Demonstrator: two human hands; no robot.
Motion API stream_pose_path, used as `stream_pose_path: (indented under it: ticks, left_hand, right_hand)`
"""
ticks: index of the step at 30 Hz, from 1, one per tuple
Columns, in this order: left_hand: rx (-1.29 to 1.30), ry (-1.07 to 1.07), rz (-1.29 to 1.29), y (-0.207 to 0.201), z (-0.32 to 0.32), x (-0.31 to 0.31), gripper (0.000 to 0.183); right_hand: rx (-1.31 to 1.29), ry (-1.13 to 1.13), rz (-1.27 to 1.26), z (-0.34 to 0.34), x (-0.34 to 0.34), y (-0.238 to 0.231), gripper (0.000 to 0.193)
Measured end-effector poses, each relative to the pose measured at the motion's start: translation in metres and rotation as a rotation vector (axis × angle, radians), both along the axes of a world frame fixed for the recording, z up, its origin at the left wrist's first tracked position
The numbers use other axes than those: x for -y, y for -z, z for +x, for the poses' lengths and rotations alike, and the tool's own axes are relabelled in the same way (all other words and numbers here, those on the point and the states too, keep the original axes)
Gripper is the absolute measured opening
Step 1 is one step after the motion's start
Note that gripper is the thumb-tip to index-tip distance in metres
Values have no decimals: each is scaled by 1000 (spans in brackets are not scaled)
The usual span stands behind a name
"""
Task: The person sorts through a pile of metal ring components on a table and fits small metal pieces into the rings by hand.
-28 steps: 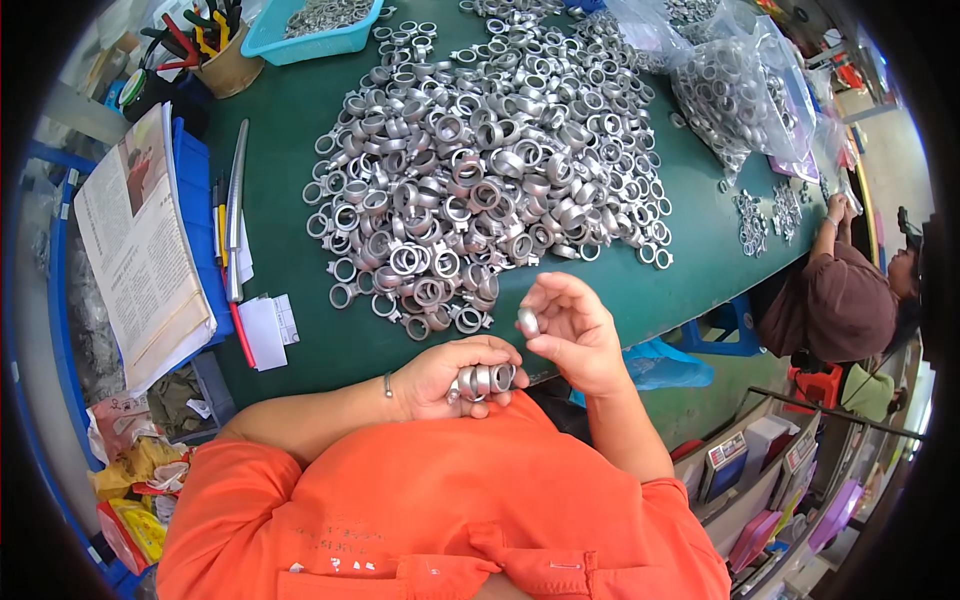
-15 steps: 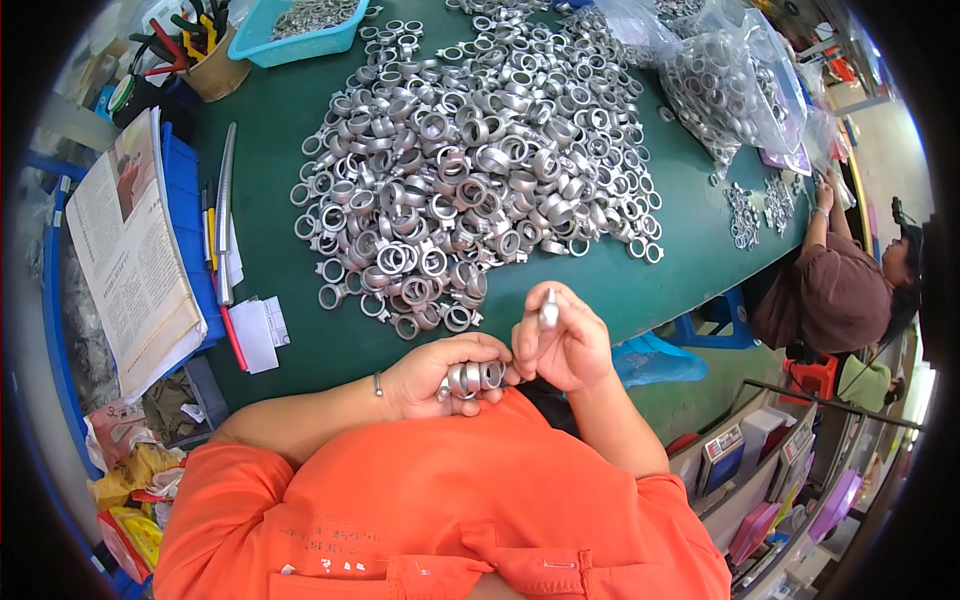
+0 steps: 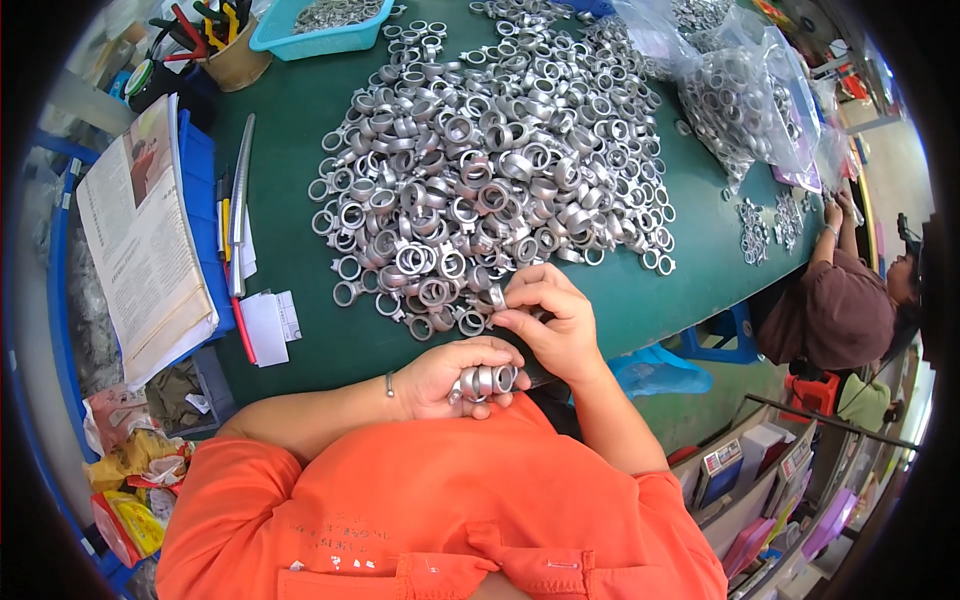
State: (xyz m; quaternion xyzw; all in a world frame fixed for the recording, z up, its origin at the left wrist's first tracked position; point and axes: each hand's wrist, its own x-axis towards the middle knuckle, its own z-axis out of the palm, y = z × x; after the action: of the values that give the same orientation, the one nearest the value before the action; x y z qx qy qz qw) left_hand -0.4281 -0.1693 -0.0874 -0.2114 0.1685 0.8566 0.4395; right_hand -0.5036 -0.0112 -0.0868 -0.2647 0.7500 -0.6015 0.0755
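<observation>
My left hand (image 3: 452, 375) is cupped near my chest and holds a row of several silver metal rings (image 3: 485, 380) side by side. My right hand (image 3: 550, 318) is just above it at the near edge of a big heap of silver metal rings (image 3: 490, 170). Its thumb and fingers pinch one ring (image 3: 497, 297) at the heap's front edge. The heap lies on a green table (image 3: 300, 130).
A light blue tray (image 3: 320, 30) of parts and a tool cup (image 3: 235, 55) stand at the back left. An open booklet (image 3: 140, 240), pens and white paper tags (image 3: 268, 325) lie left. Clear bags of rings (image 3: 745, 100) sit at the right, where another person (image 3: 840, 310) works.
My right hand has moved from in front of my chest forward to the heap's edge and now pinches a ring there. My left hand has stayed with its row of rings.
</observation>
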Motion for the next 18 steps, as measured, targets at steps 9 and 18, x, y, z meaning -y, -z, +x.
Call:
stream_pose_path:
  ticks: [9,18]
  left_hand:
    - [-3,-8,17,1,-1,1,18]
    - [3,-8,21,1,-1,0,16]
  right_hand:
    - [678,-158,-443,6,-20,2,18]
    - [392,-49,-195,-10,-20,-6,23]
